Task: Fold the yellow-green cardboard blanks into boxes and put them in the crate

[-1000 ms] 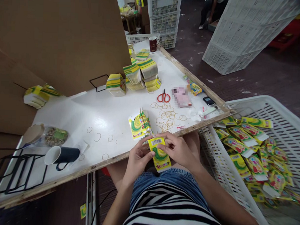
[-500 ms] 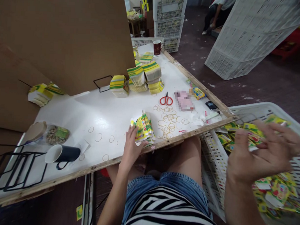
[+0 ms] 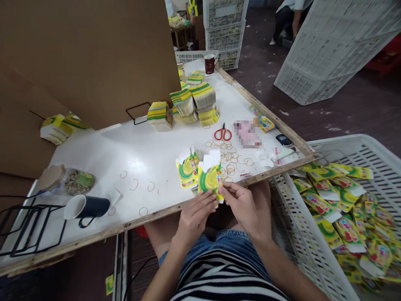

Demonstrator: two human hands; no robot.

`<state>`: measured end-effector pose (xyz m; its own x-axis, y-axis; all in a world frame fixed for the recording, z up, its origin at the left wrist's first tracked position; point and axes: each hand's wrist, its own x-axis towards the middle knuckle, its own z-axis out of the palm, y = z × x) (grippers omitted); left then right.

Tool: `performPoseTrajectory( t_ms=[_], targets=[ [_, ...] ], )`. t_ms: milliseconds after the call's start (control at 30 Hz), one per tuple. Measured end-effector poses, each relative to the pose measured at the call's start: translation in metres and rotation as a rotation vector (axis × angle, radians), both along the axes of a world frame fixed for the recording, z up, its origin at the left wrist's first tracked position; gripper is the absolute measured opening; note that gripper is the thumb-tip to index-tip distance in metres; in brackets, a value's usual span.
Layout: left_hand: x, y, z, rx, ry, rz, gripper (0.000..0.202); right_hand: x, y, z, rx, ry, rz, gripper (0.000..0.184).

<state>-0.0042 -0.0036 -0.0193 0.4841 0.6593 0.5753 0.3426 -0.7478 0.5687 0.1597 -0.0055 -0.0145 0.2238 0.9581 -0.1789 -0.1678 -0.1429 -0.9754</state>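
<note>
Apparently flat yellow carton [image 3: 207,179] in fingers [image 3: 233,190]

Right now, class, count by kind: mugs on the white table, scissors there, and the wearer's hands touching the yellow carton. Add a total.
Mugs: 2 (dark blue mug, dark red mug)
Red-handled scissors: 1
Hands on the yellow carton: 2 (left hand, right hand)
Total: 5

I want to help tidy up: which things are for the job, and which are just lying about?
Seem part of the job:
yellow carton, touched by left hand and right hand
cartons beside it
yellow packs in the white crate

Probably just lying about:
dark blue mug
maroon mug
small black device
</note>
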Motion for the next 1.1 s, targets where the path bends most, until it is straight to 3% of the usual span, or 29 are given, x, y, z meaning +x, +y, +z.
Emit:
performPoseTrajectory(
  t_ms=[67, 167, 267, 367, 500, 667, 800, 933, 1100],
  targets=[
    [0.004, -0.007, 0.004, -0.116, -0.16, 0.035, 0.034, 0.005, -0.007, 0.007, 0.011, -0.042, -0.04, 0.032],
    [0.007, -0.007, 0.01, -0.502, -0.59, 0.161, 0.038, 0.007, -0.016, 0.013, 0.036, -0.064, -0.041, 0.031],
    [0.006, -0.002, 0.011, -0.978, -0.807, 0.066, 0.051, -0.001, -0.021, 0.01, 0.058, 0.029, 0.048, 0.03],
    [0.004, -0.003, 0.009, -1.224, -0.805, -0.059, 0.059, -0.01, -0.022, 0.003, 0.088, 0.114, 0.131, 0.022],
    [0.001, -0.009, 0.004, -1.245, -0.827, -0.092, 0.071, -0.014, -0.02, -0.002, 0.071, 0.19, 0.131, 0.022],
    [0.001, -0.009, 0.001, -1.246, -0.867, -0.061, 0.057, -0.012, -0.019, -0.002, 0.069, 0.203, 0.096, 0.022],
    [0.005, -0.006, 0.003, -1.225, -0.897, -0.061, 0.044, -0.011, -0.022, 0.0, 0.108, 0.056, 0.082, 0.021],
    [0.011, -0.002, 0.001, -1.172, -0.871, 0.068, 0.037, -0.012, -0.026, 0.0, 0.089, -0.127, 0.125, 0.024],
    [0.015, -0.003, 0.001, -1.041, -0.747, 0.272, 0.037, -0.016, -0.025, -0.007, 0.094, -0.199, 0.091, 0.021]
  ],
)
